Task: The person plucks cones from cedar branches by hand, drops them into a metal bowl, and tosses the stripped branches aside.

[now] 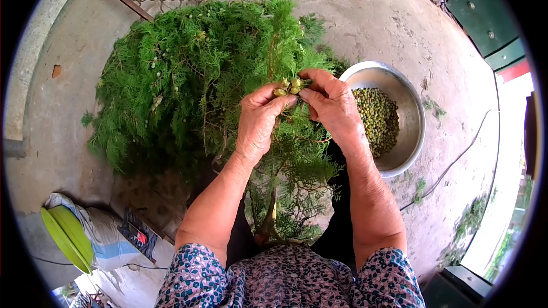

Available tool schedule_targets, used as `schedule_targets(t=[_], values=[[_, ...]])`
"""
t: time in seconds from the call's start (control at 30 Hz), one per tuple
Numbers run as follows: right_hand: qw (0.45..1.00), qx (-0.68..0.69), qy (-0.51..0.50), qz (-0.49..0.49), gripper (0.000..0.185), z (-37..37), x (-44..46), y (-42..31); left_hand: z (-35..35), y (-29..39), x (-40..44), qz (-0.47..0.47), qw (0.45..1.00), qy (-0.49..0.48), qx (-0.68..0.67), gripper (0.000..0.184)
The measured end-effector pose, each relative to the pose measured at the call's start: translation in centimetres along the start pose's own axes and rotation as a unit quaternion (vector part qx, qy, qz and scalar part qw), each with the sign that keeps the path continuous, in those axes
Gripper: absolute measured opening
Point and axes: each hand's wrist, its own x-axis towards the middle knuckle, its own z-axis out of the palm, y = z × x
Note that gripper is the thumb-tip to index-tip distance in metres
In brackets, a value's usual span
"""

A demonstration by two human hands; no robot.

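A broad pile of green branches [171, 68] lies on the concrete floor [365, 28], mostly ahead of the person and to the left. A long leafy branch [273, 51] appears to run from the lap away from the person, its long axis nearly straight ahead and its feathery tip pointing forward; where the hands and foliage cross it, I cannot tell whether it is one unbroken piece. The metal bowl [409, 145] sits on the floor just to the right, its round rim partly behind the right hand and forearm, so the right hand [337, 108] is clearly the nearer one to it. The left hand [257, 122] is on the far side of the branch from the bowl. Both hands meet over the branch, fingertips toward each other: the left pinches with thumb and forefinger, and the right grips likewise from the opposite side. Between them is a small cluster of green cones [288, 86], its long axis running side to side, roughly across the branch, with the right end a little farther forward. Which way each cone points is too small to tell. Smallest are the greenish-brown pieces [379, 120] heaped inside the bowl, right of the cluster and slightly nearer the person.
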Motion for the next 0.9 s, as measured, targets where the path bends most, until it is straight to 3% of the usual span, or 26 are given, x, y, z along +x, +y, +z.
schedule_targets(t=[0.23, 0.43, 0.63, 0.73, 0.8, 0.9], values=[[0.998, 0.062, 0.004, 0.002, 0.017, 0.1, 0.0, 0.1, -0.3, -0.8, 0.5, -0.023, 0.998, 0.032, -0.053, 0.016], [0.997, 0.08, 0.012, 0.017, 0.013, 0.4, 0.0, 0.1, 0.0, -0.4, 0.4, 0.016, 0.993, 0.029, -0.118, 0.016], [0.976, 0.206, -0.02, 0.073, 0.008, -0.3, 0.0, 0.5, 0.2, 0.8, -0.1, -0.068, 0.993, 0.05, -0.083, 0.013], [0.904, 0.392, -0.077, 0.154, 0.007, -0.4, 0.2, 1.4, -0.3, 0.4, 0.2, -0.037, 0.997, 0.003, -0.068, 0.011], [0.884, 0.428, -0.081, 0.172, 0.008, -0.2, 0.1, 1.5, -0.4, 0.8, 0.1, -0.08, 0.994, 0.005, -0.078, 0.008], [0.858, 0.469, -0.062, 0.202, 0.005, 0.5, -0.1, 1.5, -0.3, 0.5, 0.2, -0.071, 0.993, 0.01, -0.097, 0.007]])
